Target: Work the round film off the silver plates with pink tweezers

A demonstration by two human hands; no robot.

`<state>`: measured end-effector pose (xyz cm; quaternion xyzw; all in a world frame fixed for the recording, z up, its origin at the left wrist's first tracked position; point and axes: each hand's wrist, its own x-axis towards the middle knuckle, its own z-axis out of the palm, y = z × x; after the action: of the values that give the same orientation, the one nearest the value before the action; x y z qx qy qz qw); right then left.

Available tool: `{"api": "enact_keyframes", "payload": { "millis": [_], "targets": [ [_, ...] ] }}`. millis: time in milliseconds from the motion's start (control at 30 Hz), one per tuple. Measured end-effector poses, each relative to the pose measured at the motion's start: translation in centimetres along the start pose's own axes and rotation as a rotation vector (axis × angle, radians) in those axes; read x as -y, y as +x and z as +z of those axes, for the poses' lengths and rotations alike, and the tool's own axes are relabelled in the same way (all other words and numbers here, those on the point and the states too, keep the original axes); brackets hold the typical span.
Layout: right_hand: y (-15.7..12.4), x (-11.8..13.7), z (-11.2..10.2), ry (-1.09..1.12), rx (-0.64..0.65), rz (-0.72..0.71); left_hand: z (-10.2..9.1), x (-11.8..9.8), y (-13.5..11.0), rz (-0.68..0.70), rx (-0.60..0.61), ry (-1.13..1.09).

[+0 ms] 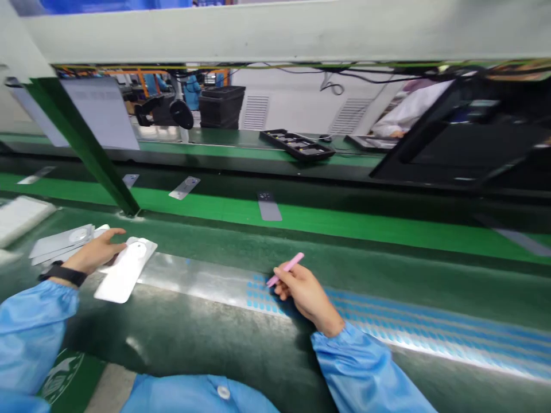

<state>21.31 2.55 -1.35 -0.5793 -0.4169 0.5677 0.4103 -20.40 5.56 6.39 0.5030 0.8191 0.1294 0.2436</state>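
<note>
Two bare hands reached over a green workbench (193, 338) as I watched. The right hand (307, 292) pinched a pink pen-like tool (297, 259) between thumb and fingers, its lower end at the blue dots (255, 296) on a glossy strip (193, 278). The left hand (97, 251), thumb and forefinger parted, was just beside a white phone-shaped panel (123, 281) on the bench; whether they touched, I couldn't tell. Overlapping grey panels (60, 244) lay near its wrist.

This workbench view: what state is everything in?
Left hand, open, beside the white panel; contact unclear
Right hand, closed on the pink pen
Pink pen, tilted
White panel, lying on the bench
Fanned grey panels, overlapping
Dotted strip, bare toward the left
Green belt, carrying panels; motion unclear
Black tray, open-topped, holding items
Black wristband, worn
</note>
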Motion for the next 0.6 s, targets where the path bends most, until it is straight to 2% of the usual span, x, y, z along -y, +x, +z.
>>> {"api": "enact_keyframes", "payload": {
  "millis": [100,300,433,600],
  "targets": [
    [0.0,-0.1,-0.7,-0.017,0.028,0.006,-0.1,0.0,0.4,-0.064,0.109,-0.155],
    [-0.4,0.2,-1.9,-0.103,0.051,0.038,1.0,0.8,1.6,-0.058,0.075,-0.135],
    [-1.3,0.4,-4.3,-0.177,0.018,0.057,1.9,1.1,0.8,0.044,0.035,0.075],
    [-2.5,0.9,-8.5,-0.226,-0.093,0.111,3.1,0.1,-1.7,0.096,0.038,0.361]
  ]
}}
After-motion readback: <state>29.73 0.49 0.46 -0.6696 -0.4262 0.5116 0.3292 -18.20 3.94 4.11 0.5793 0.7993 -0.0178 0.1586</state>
